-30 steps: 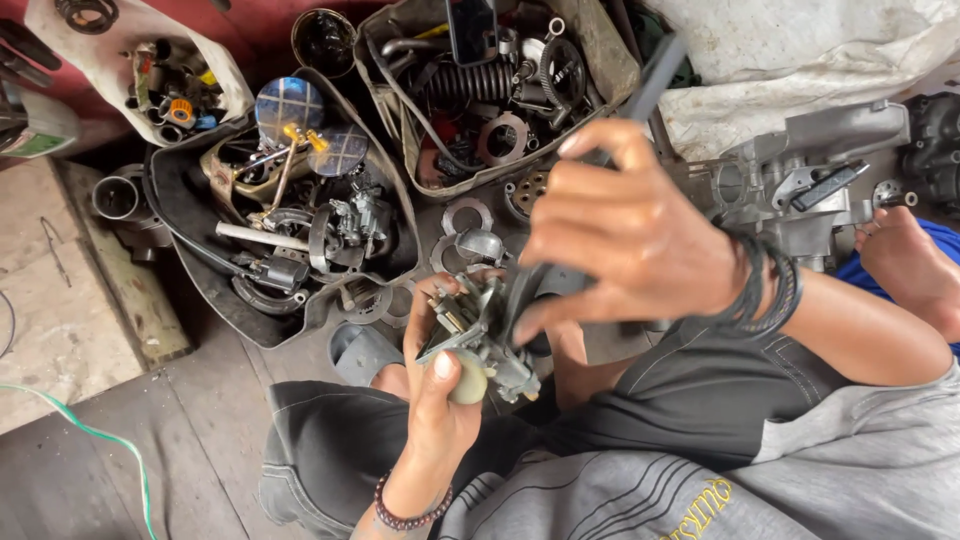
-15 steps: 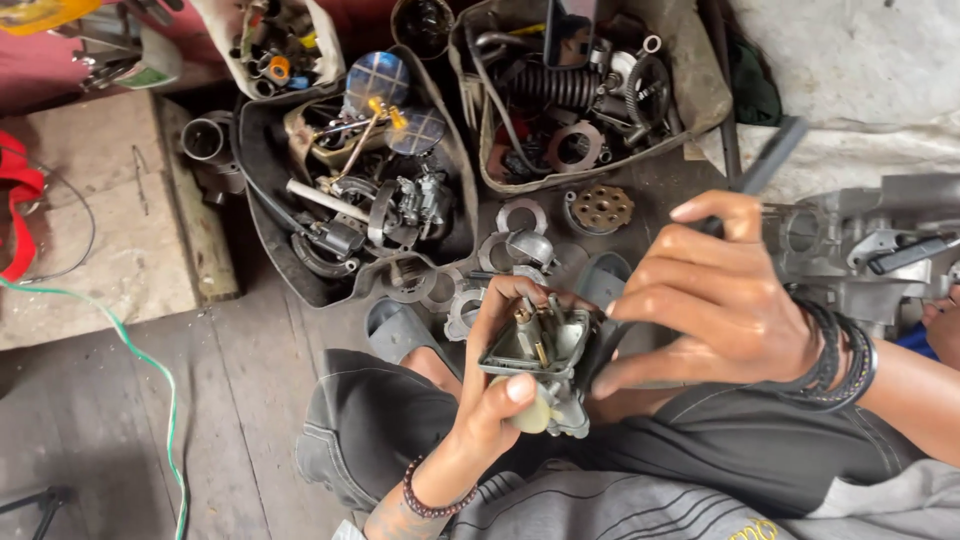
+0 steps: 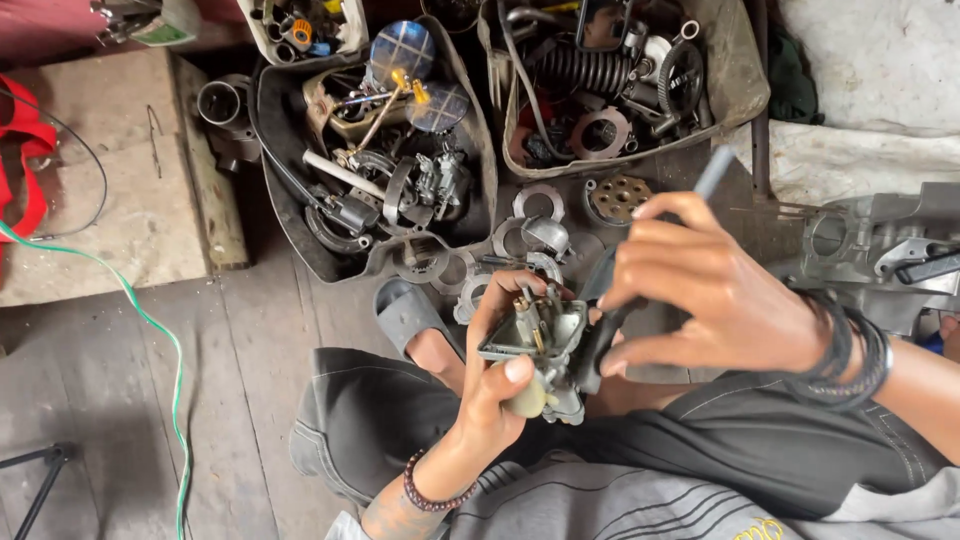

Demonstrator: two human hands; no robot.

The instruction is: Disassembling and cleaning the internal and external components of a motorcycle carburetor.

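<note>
Floor (image 3: 150, 400) first: bare grey boards, carrying two big trays of scrap parts along the far edge, the dark tray (image 3: 290, 230) left of the grey tray (image 3: 735, 95). Loose washers (image 3: 540, 200) and a perforated disc (image 3: 618, 197) lie on the boards just in front of them. Right edge, a pale engine casing (image 3: 880, 250). Down to the lap now: right hand (image 3: 720, 295) is curled shut round a dark-handled tool (image 3: 605, 320), grey end poking up past the fingers, tip buried in the work. Left hand (image 3: 500, 385) clamps the carburettor (image 3: 535, 335) from below, thumb pressed on its side, held above the knees with the open face up.

Risk, as I read it: the carburettor sits in one hand only, unsupported. Push too hard and the tool could skid off and jab the left thumb, or a small part could drop among the clutter on the floor.
</note>
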